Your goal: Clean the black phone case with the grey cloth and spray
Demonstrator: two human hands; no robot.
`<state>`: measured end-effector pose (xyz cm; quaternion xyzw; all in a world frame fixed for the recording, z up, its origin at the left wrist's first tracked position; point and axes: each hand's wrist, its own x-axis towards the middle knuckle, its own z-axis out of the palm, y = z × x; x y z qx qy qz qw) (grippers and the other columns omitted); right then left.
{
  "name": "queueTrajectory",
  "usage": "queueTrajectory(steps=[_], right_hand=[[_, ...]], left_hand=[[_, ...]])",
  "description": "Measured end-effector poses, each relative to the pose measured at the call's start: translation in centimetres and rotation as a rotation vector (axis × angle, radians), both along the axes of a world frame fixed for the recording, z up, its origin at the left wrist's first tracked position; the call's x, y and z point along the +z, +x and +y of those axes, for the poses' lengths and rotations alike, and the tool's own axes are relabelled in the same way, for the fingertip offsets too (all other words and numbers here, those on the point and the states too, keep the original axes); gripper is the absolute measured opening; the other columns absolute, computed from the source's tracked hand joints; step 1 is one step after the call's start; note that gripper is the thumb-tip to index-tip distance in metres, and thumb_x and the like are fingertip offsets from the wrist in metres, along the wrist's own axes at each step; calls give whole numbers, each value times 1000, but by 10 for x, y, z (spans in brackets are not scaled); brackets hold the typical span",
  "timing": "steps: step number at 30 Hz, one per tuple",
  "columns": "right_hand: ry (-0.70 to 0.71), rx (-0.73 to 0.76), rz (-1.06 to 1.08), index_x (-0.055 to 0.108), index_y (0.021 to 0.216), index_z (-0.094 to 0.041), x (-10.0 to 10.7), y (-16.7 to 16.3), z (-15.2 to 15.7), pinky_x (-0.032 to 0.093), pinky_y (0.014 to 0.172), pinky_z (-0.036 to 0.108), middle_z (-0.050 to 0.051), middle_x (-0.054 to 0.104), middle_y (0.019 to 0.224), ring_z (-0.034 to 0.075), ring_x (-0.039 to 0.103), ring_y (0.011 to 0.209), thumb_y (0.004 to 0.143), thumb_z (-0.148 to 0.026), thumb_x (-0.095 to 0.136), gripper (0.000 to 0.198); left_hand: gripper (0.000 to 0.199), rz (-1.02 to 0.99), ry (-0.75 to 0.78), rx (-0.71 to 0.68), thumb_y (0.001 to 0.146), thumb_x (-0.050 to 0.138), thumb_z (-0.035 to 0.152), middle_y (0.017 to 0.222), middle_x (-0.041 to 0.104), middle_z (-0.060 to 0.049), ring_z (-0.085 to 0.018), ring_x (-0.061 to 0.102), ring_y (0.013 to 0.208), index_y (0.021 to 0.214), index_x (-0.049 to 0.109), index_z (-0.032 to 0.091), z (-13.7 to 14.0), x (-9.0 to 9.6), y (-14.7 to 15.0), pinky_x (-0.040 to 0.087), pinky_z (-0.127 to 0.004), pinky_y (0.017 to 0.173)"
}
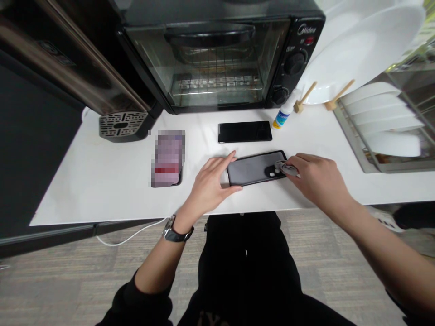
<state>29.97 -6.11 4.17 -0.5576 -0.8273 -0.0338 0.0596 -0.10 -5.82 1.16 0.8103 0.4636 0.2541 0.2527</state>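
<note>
A phone case [249,170] with a grey panel and black rim lies flat on the white counter. My left hand [212,181] holds its left end, with the thumb along the lower edge and the fingers at the upper corner. At the right end, my right hand [312,174] pinches a crumpled grey cloth [288,168] against the area of the camera cutout [271,172]. Just beyond the case is a black phone [244,131], its dark glossy face up.
A toaster oven [217,63] stands at the back. Right of the phone are a small white bottle [283,115] and white plates on a wooden stand [306,97], then a dish rack [353,140]. A blurred-out device [168,158] and a drip tray [124,125] lie left.
</note>
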Motion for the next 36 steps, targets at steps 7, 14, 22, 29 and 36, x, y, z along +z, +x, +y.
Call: queueTrajectory(steps=[7, 14, 22, 29, 36], right_hand=[[13, -290, 38, 73, 91, -16, -4, -32, 14, 26, 60, 34, 11, 77, 86, 22, 63, 67, 91, -22, 64, 11], [-11, -272, 88, 73, 90, -15, -8, -62, 24, 27, 61, 35, 11, 77, 86, 22, 63, 68, 89, -18, 62, 11], [-180, 224, 280, 73, 104, -14, -10, -114, 13, 44, 76, 32, 11, 78, 111, 24, 71, 98, 95, -8, 60, 17], [-323, 340, 300, 75, 99, -21, 0, -58, 11, 43, 71, 31, 3, 76, 97, 21, 70, 87, 91, -13, 71, 12], [-106, 98, 69, 73, 93, -21, 2, 6, 4, 37, 62, 32, 3, 72, 83, 19, 64, 70, 93, -18, 62, 12]], left_hand=[[101, -17, -15, 7, 83, 91, 31, 148, 65, -5, -30, 56, 135, 165, 33, 33, 0, 1, 0, 45, -50, 118], [103, -24, 1, -5, 81, 92, 29, 149, 64, -5, -29, 56, 136, 165, 32, 33, 0, -2, 0, 45, -49, 118], [104, -6, 6, -7, 82, 91, 35, 147, 64, -9, -31, 57, 133, 167, 31, 29, 1, -3, -1, 48, -48, 115], [105, 34, -6, -2, 84, 90, 38, 150, 62, -7, -32, 55, 135, 167, 26, 31, 1, -3, -1, 46, -49, 115], [104, 11, -17, -6, 84, 90, 35, 149, 63, -6, -31, 55, 135, 167, 27, 33, 0, -1, -1, 45, -50, 116]])
